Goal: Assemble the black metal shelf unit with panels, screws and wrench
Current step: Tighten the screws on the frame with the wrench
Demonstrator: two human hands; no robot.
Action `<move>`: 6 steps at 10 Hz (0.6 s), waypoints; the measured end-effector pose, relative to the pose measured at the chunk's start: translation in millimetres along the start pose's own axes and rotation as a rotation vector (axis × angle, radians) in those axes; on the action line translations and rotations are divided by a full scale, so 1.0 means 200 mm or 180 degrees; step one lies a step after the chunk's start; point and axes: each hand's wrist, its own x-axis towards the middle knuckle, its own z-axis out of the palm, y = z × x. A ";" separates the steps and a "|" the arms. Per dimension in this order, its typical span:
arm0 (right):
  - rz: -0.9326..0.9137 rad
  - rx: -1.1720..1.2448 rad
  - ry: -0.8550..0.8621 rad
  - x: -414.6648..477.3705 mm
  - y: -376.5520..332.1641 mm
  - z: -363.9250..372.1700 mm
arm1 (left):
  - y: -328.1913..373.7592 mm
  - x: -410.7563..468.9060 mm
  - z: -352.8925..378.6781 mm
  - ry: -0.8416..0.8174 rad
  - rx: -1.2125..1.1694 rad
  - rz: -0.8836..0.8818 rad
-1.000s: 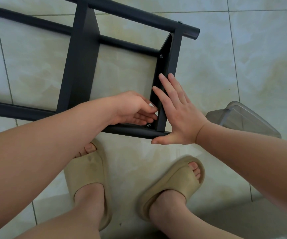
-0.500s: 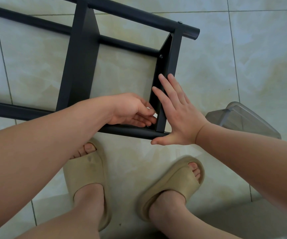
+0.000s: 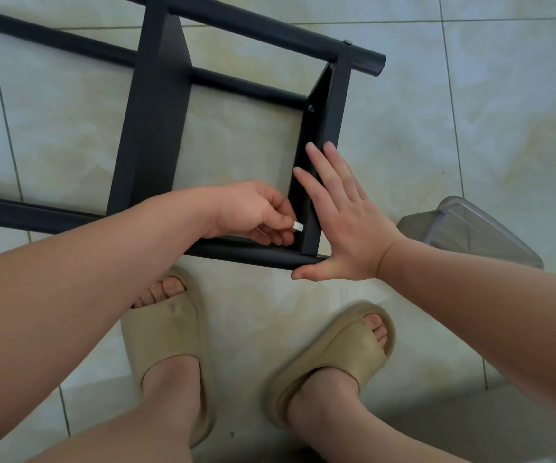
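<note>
The black shelf unit [image 3: 253,28] lies on its side on the tiled floor [image 3: 470,111], right in front of my feet. My right hand [image 3: 343,222] is flat, with the fingers straight and close together. It presses on the outside of the end panel [image 3: 331,121], and my thumb sticks out low by the end of the near tube [image 3: 52,220]. My left hand [image 3: 253,212] reaches inside the frame, into the corner where the end panel meets the near tube. Its fingers are curled, and they pinch a small silver piece [image 3: 297,225] just beside the panel. I cannot tell if it is the wrench. Higher up on the end panel there is one screw [image 3: 310,108]. A clear plastic box [image 3: 470,232] sits on the floor near my right wrist. I have tan sandals on, the left sandal [image 3: 166,335] partly under my left arm and the right sandal [image 3: 343,355] beside it.
</note>
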 end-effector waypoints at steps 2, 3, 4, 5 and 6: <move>-0.0006 -0.0034 0.0008 0.00 0.00 0.00 | 0.00 -0.01 0.00 -0.0050 0.0327 0.0011; -0.0009 -0.0041 0.0012 0.00 0.00 0.00 | -0.01 -0.01 0.01 -0.0101 0.0362 0.0012; -0.0012 -0.0031 0.0009 0.00 0.00 0.00 | -0.01 -0.01 0.01 -0.0143 0.0380 0.0027; -0.0008 -0.0027 0.0013 0.00 0.00 0.00 | -0.01 -0.02 0.01 -0.0128 0.0738 0.0042; -0.0003 -0.0031 0.0005 0.00 0.00 0.00 | -0.01 -0.02 0.01 -0.0149 0.1047 0.0048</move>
